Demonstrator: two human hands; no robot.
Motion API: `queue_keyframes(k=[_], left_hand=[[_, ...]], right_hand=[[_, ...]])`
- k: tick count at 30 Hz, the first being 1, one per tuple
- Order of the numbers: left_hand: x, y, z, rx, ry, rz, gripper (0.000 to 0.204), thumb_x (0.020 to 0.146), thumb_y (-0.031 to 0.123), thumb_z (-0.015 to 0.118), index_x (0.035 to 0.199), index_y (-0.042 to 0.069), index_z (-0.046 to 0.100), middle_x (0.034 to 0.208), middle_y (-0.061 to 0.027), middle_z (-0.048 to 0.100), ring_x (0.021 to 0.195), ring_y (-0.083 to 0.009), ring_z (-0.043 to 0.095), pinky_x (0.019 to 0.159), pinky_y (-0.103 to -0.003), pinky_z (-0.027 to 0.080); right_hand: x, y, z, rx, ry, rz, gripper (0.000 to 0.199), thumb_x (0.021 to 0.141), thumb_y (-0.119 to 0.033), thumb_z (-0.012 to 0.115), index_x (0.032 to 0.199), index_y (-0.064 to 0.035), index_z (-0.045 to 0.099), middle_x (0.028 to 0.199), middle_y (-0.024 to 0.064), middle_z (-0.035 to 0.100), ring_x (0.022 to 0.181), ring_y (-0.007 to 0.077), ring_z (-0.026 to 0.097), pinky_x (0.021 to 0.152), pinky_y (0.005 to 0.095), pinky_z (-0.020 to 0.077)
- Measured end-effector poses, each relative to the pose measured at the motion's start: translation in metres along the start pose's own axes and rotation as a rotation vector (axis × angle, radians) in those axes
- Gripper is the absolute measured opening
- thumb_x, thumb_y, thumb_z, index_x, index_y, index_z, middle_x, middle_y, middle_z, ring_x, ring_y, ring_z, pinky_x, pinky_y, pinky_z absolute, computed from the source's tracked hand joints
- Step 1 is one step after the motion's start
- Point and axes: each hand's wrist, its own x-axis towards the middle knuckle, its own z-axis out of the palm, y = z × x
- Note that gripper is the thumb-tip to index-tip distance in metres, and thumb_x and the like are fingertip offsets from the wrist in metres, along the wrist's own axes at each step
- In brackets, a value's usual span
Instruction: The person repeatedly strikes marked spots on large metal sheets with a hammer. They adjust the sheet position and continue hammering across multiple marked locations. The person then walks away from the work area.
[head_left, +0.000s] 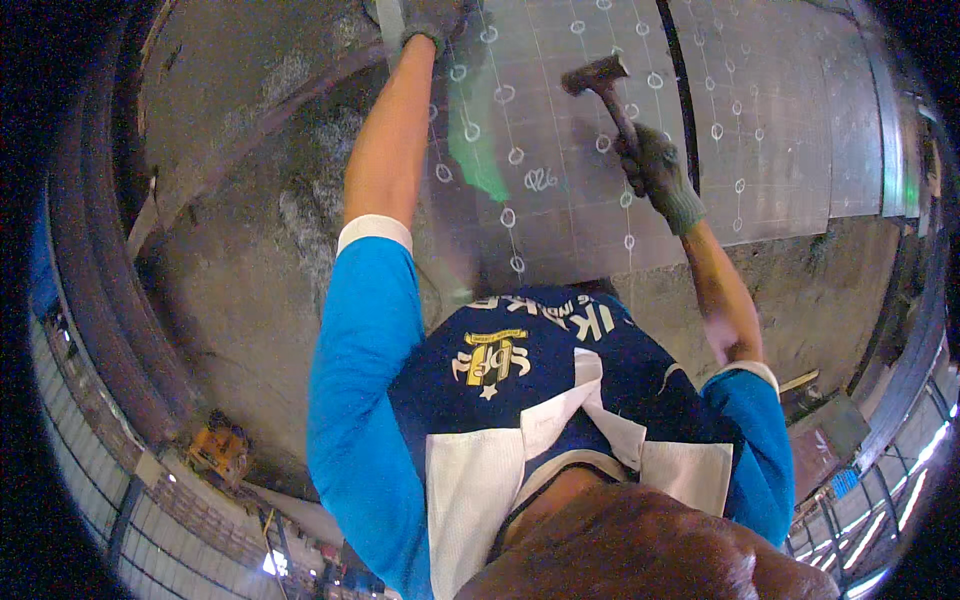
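Over the steel plate near its front edge, my gloved right hand is closed around the hammer; I judge it head-heavy and rigid, best gripped low on the handle; my left hand, gloved, is at the far edge, and I cannot tell its grip.

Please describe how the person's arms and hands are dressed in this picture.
Both hands wear dark grey-green knitted work gloves: left hand, right hand. The forearms are bare. Bright blue sleeves with white cuffs are pushed up past the elbows, on a blue and white shirt.

Concrete floor carries a grey steel plate at 12-2 o'clock, chalk circles and lines marked on it.
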Motion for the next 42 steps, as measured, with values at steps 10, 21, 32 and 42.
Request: queue_keyframes(k=[10, 21, 32, 42], left_hand=[[-0.156, 0.023, 0.08, 0.051, -0.115, 0.027, 0.034, 0.09, 0.025, 0.072, 0.111, -0.001, 0.07, 0.094, -0.0102, 0.072, 0.079, -0.0182, 0.068, 0.071, -0.034, 0.055], [-0.13, 0.006, 0.12, 0.078, -0.074, 0.05, 0.032, 0.09, 0.023, 0.07, 0.109, -0.003, 0.07, 0.088, -0.0102, 0.072, 0.076, -0.0159, 0.066, 0.068, -0.033, 0.054], [0.038, 0.067, 0.183, 0.257, -0.045, 0.037, 0.021, 0.095, 0.018, 0.068, 0.1, -0.002, 0.071, 0.085, -0.0072, 0.069, 0.066, -0.0156, 0.061, 0.06, -0.032, 0.052], [0.082, 0.013, 0.199, -0.109, -0.057, 0.003, 0.016, 0.097, 0.018, 0.069, 0.1, 0.002, 0.072, 0.084, -0.0042, 0.069, 0.069, -0.0125, 0.061, 0.061, -0.029, 0.053]], right_hand=[[-0.086, 0.085, -0.086, -0.173, 0.232, 0.183, 0.038, 0.104, -0.037, 0.051, 0.115, -0.0048, 0.068, 0.081, 0.0028, 0.066, 0.063, 0.0144, 0.057, 0.053, 0.035, 0.0453], [-0.08, 0.117, -0.092, -0.624, 0.265, -0.194, 0.038, 0.094, -0.022, 0.059, 0.128, -0.0049, 0.065, 0.104, 0.0271, 0.071, 0.095, 0.0473, 0.067, 0.078, 0.0533, 0.0525], [-0.085, 0.112, -0.089, -0.722, 0.233, -0.067, 0.037, 0.093, -0.026, 0.064, 0.126, -0.0096, 0.064, 0.092, 0.0263, 0.069, 0.089, 0.0483, 0.066, 0.072, 0.0574, 0.0482], [-0.085, 0.11, -0.089, -0.673, 0.247, -0.094, 0.039, 0.092, -0.024, 0.061, 0.13, -0.0121, 0.065, 0.099, 0.0264, 0.068, 0.094, 0.0483, 0.065, 0.076, 0.0572, 0.0476]])
